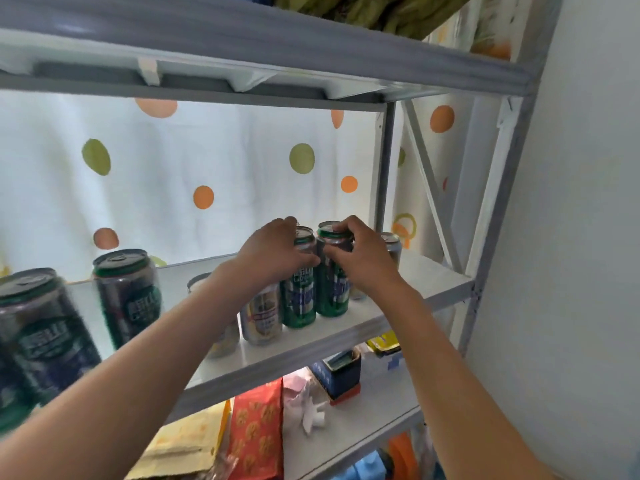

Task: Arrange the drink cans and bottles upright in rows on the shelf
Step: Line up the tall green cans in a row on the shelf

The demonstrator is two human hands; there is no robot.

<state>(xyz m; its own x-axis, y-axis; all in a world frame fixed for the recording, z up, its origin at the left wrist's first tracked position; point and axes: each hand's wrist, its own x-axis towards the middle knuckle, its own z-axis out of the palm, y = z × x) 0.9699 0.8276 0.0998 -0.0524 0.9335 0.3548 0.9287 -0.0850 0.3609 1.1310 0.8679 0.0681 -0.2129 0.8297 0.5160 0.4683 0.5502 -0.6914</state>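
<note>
Two green cans stand upright side by side on the white shelf [433, 282]. My left hand [273, 251] grips the left green can [299, 299] near its top. My right hand [360, 258] is wrapped around the right green can [330, 296]. A silver can [261, 317] stands just left of them, below my left wrist. Another silver can [393, 247] peeks out behind my right hand. Two more green cans [128, 296] [45, 337] stand at the shelf's left end. A pale can [221, 341] is mostly hidden by my left forearm.
A dotted white curtain [207, 161] hangs behind the shelf. The upper shelf [277, 43] is close overhead. Grey metal posts [491, 237] frame the right side, next to a white wall [581, 237]. The lower shelf holds a red bag [258, 434], a blue box [341, 372] and packets.
</note>
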